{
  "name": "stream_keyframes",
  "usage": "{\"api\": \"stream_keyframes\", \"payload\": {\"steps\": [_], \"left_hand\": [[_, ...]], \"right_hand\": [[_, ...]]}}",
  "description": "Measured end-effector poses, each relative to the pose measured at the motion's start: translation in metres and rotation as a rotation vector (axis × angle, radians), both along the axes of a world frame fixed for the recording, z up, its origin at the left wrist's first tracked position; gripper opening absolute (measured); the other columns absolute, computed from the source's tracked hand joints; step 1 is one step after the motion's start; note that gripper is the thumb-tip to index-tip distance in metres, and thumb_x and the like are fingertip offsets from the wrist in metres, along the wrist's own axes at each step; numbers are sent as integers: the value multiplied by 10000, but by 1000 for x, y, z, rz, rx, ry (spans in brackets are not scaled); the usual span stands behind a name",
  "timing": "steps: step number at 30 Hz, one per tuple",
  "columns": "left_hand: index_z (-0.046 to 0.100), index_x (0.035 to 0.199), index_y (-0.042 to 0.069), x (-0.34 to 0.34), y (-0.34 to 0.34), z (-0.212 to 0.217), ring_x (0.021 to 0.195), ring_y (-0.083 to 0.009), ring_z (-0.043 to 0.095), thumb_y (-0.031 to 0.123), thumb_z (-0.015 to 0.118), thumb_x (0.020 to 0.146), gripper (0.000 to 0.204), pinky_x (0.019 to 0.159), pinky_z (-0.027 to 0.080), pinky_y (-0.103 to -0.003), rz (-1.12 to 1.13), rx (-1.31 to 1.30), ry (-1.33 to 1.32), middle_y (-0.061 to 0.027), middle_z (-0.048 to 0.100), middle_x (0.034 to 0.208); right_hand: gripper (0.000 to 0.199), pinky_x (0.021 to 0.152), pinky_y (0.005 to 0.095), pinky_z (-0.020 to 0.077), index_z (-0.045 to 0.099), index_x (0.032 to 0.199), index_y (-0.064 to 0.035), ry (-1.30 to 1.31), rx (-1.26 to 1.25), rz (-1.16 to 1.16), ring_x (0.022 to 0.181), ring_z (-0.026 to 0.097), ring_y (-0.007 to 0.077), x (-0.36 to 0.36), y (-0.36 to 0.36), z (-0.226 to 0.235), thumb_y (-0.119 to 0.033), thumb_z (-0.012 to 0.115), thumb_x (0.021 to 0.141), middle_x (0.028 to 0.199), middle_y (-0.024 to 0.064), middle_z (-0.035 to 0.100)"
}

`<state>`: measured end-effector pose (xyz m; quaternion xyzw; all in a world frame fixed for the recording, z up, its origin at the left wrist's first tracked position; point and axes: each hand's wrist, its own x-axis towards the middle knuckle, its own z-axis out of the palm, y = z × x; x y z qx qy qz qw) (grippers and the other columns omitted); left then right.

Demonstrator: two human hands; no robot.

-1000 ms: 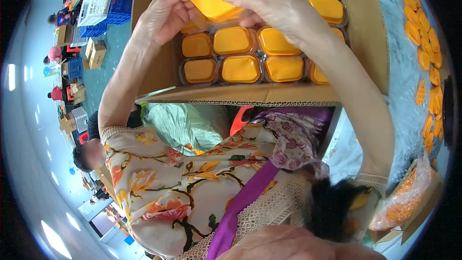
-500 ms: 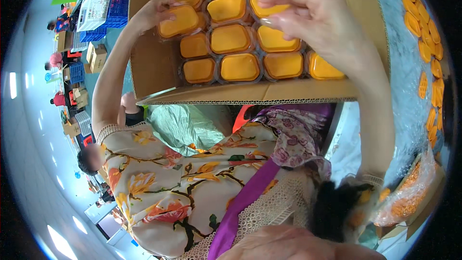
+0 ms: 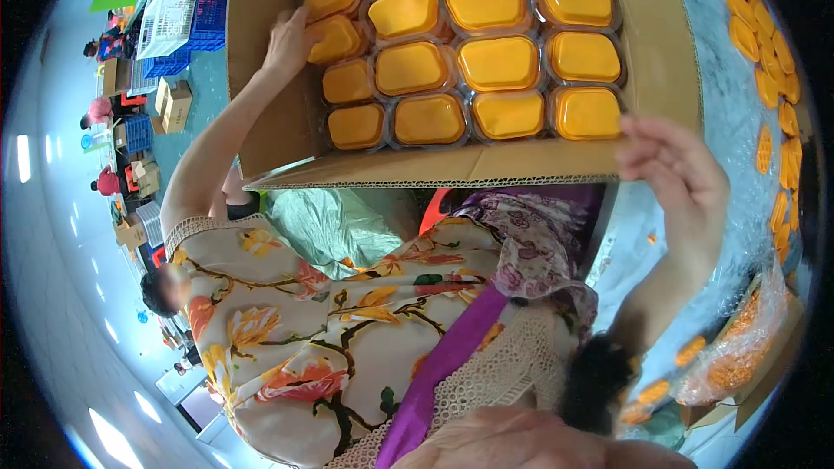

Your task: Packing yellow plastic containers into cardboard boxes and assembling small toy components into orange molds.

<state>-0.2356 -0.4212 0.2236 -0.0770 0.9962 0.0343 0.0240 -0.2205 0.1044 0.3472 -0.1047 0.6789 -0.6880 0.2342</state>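
A large open cardboard box [image 3: 660, 52] holds rows of clear tubs with orange lids [image 3: 499, 61]. My left hand [image 3: 287, 42] reaches into the box's left side and grips one orange-lidded tub [image 3: 337, 37], which sits tilted against the box wall. My right hand [image 3: 676, 175] hovers outside the box near its front right corner, fingers apart and holding nothing. My flowered dress and a purple strap fill the lower middle of the view.
Loose orange lids [image 3: 764, 61] lie in rows on the plastic-covered table at right. A clear bag of orange lids [image 3: 738, 349] sits at lower right. Blue and white crates [image 3: 187, 9], small cartons [image 3: 174, 102] and seated people are on the floor at left. A green bag [image 3: 334, 227] lies under the box.
The tub I held up in both hands has gone down into the box's left side with my left hand. My right hand let go and drew back to the lower right.
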Motion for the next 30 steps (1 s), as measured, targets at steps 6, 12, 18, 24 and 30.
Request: {"api": "stream_keyframes", "payload": {"steps": [6, 12, 18, 24, 30], "left_hand": [[252, 1427, 40, 27, 33, -13, 1234, -486, 359, 239, 658, 843, 739, 1029, 341, -491, -10, 45, -112, -330, 298, 1366], [252, 1399, -48, 34, 15, -33, 1226, -486, 367, 191, 599, 876, 672, 1042, 328, -473, -217, -87, -46, -314, 310, 1370], [353, 1349, -55, 14, 58, -52, 1183, -386, 443, 137, 565, 883, 547, 1008, 366, -437, -148, -26, -93, -264, 425, 1303], [420, 1339, -9, 24, 31, -6, 1113, -298, 518, 137, 566, 895, 490, 907, 447, -376, -68, 268, -341, -198, 524, 1228], [388, 1377, 7, -24, 138, 75, 1199, -282, 472, 211, 511, 935, 502, 939, 430, -376, -449, 310, 357, -210, 471, 1310]], "right_hand": [[319, 691, 273, 515, 560, 1162, 53, 161, -132, -178, 836, 620, 175, 32, 52, -29, -58, 557, 863, 1102, 182, 619], [329, 648, 290, 523, 563, 1159, 46, 168, -145, -335, 809, 620, 185, 61, 82, -49, -139, 578, 887, 1101, 197, 613], [359, 682, 292, 525, 561, 1170, 45, 147, -72, -538, 835, 639, 192, 122, 110, -63, -180, 598, 892, 1105, 198, 617], [237, 719, 288, 526, 615, 1101, 20, -91, 143, -1102, 826, 643, 171, 206, 154, -99, -59, 580, 881, 1049, 120, 653], [441, 778, 346, 510, 619, 1101, 28, -352, 1316, -2056, 862, 644, 251, 481, 257, -170, -265, 714, 785, 1036, 175, 656]]}}
